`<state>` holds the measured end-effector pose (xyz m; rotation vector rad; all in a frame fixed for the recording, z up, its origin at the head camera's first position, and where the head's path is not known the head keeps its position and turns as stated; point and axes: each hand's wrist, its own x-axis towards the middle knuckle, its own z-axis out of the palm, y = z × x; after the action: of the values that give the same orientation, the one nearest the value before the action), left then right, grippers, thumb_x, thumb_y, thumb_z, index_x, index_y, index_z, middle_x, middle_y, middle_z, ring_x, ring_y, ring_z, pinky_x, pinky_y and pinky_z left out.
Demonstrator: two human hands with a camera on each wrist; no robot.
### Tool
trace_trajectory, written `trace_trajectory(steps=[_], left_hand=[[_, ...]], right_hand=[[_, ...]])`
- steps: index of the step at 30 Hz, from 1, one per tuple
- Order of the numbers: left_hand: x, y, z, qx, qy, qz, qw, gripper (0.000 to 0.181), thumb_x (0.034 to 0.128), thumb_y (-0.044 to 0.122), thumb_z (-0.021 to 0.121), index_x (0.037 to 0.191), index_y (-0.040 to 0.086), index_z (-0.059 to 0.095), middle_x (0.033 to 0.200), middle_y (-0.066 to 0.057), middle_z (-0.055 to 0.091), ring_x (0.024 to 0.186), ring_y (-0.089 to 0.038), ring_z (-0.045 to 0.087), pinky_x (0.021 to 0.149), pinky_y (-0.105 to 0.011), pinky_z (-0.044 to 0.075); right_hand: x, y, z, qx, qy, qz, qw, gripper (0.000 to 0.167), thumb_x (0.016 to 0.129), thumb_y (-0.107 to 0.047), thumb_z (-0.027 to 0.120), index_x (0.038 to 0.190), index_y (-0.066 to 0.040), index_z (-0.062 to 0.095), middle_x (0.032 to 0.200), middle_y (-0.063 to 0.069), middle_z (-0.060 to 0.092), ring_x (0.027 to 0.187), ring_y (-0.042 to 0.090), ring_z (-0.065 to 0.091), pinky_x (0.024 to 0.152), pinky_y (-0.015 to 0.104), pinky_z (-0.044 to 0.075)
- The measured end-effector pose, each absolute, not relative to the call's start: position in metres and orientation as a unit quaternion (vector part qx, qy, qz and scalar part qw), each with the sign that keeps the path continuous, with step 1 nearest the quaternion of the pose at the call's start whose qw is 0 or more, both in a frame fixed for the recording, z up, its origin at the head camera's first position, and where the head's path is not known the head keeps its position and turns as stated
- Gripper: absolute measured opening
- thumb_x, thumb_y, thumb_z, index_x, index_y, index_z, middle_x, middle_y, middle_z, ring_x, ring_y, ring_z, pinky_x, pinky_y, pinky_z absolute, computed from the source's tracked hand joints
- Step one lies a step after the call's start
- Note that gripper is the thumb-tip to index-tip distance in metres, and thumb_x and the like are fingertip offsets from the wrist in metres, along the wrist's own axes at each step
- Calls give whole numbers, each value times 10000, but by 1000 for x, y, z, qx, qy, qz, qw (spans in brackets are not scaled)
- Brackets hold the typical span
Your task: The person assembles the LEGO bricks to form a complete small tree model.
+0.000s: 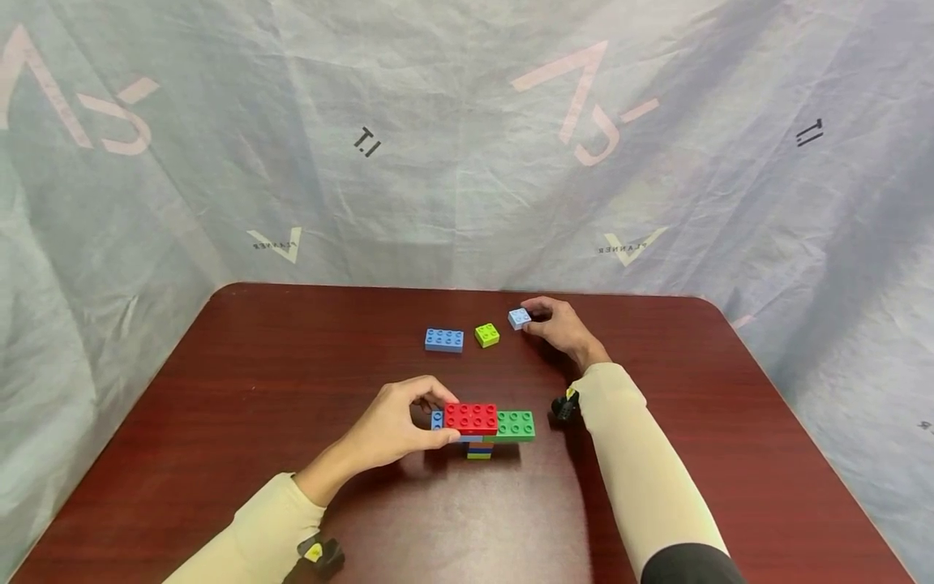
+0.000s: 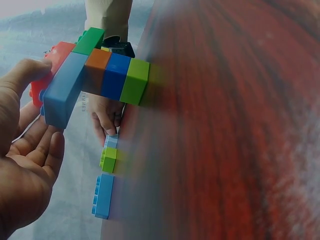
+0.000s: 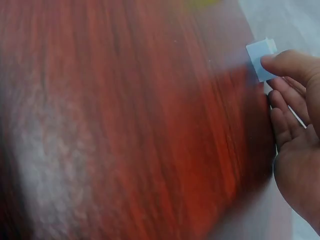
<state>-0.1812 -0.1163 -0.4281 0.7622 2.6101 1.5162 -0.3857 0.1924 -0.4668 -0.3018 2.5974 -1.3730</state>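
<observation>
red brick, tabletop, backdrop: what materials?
Red brick: looks like hard molded plastic, fairly glossy; even color, crisp edges, regular round studs.
Tabletop: dark red-brown wood look, semi-gloss; streaky grain and a pale sheen. Solid wood, veneer or laminate: can't tell.
Backdrop: thin flexible sheet, mostly matte, with creases and printed marks; probably fabric, possibly plastic sheeting.

Reversed "PLANNER" (image 1: 275,245) over yellow V (image 1: 295,243), black "T.I" (image 1: 363,136), both on grey cloth (image 1: 438,211)
</observation>
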Motion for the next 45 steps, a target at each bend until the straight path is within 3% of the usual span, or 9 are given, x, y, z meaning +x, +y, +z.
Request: trace_trajectory(steps=[14,22,26,36,45], left_hand=[[-181,-117,-430,240,840,486,18,362,815,314,887,1116,236,701,1041,52,722,894,-99,633,771,-388,602],[-181,-116,-431,247,836,490,15,346,818,321,887,1100,236,704,1027,49,725,872,-94,639,754,-375,597],[-181,-116,-429,245,836,491,15,351,813,327,891,1097,242,704,1030,49,725,867,-102,639,748,-364,594],[-181,-116,-429,244,838,488,14,360,808,320,896,1102,239,703,1028,47,722,866,-102,635,749,-377,593],[-181,-115,-430,246,837,489,14,356,805,314,898,1096,242,705,1027,50,723,862,-104,640,745,-377,592]], right_hand=[[-379,192,-467,-99,882,-453,85,353,951,-98,727,1296,-84,650,1295,165,630,1186,307,572,981,410,468],[-363,199,-457,-138,874,-463,50,347,923,-97,761,1253,-48,665,1213,177,695,1120,300,656,904,309,512],[-349,199,-446,-163,866,-471,34,355,911,-82,771,1245,-23,667,1190,191,704,1088,301,677,898,267,526],[-306,198,-423,-198,859,-472,11,337,903,-128,794,1220,-82,688,1139,138,732,1019,235,690,873,270,547],[-257,193,-409,-213,844,-493,-5,320,862,-132,838,1152,-127,702,1040,86,731,885,207,692,752,260,556]])
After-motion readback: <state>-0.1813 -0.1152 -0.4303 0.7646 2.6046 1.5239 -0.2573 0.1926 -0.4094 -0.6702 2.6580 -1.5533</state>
